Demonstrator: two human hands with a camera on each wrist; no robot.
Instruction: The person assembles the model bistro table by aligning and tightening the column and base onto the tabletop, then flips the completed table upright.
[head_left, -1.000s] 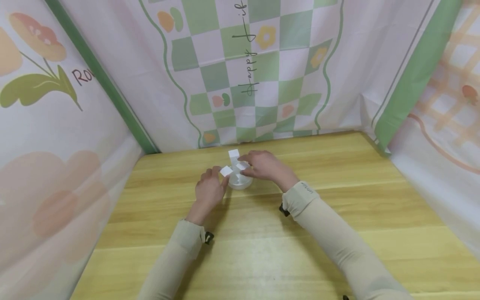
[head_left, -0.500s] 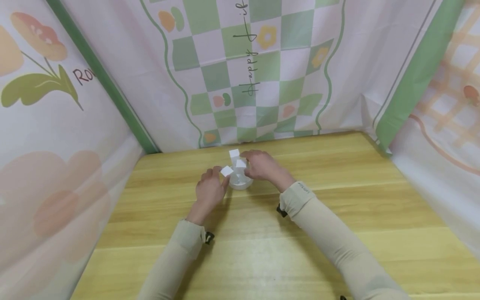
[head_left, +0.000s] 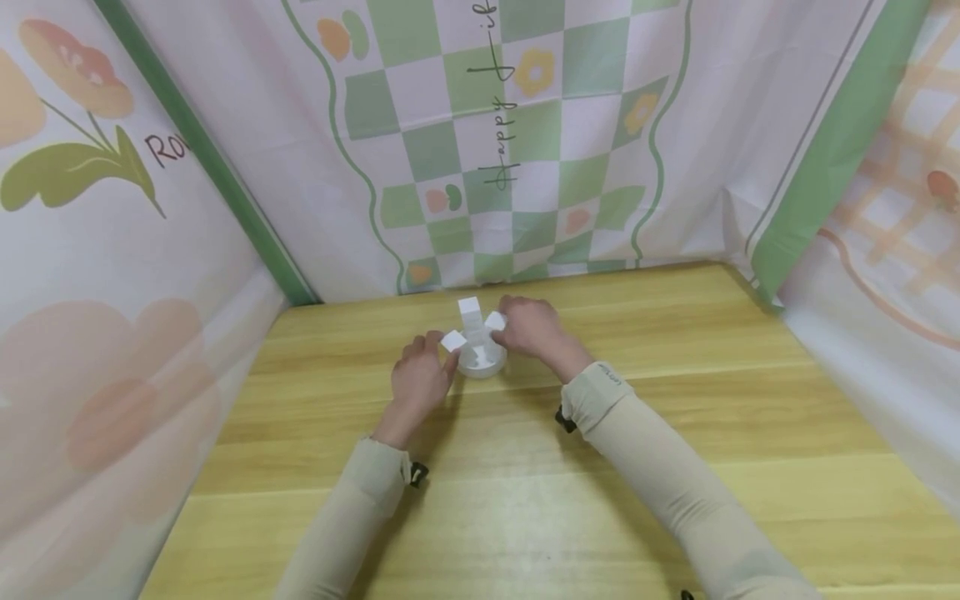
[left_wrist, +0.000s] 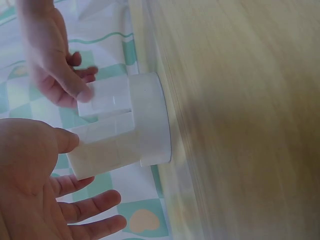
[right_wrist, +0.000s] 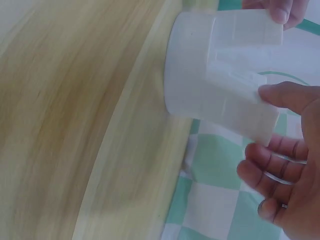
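A round, translucent white dish (head_left: 482, 367) stands on the table, with several white rectangular blocks rising from it. My left hand (head_left: 418, 379) pinches the left block (head_left: 453, 341) near its top; the left wrist view shows the thumb on one face of this block (left_wrist: 102, 150). My right hand (head_left: 531, 327) holds the right block (head_left: 496, 321) between thumb and fingers. In the right wrist view, this block (right_wrist: 247, 112) leans outward from the dish wall (right_wrist: 187, 62). Behind them an upright block (head_left: 468, 307) stands untouched. The dish floor is partly hidden.
The wooden table (head_left: 525, 500) stretches toward me from the dish. A patterned cloth (head_left: 487, 150) hangs close behind the table's far edge. More printed cloth hangs at the left side (head_left: 112, 350) and right side (head_left: 885, 275).
My right hand has moved slightly back, and its block has shifted from the dish's middle toward the right rim. My left hand and its block have stayed in place.
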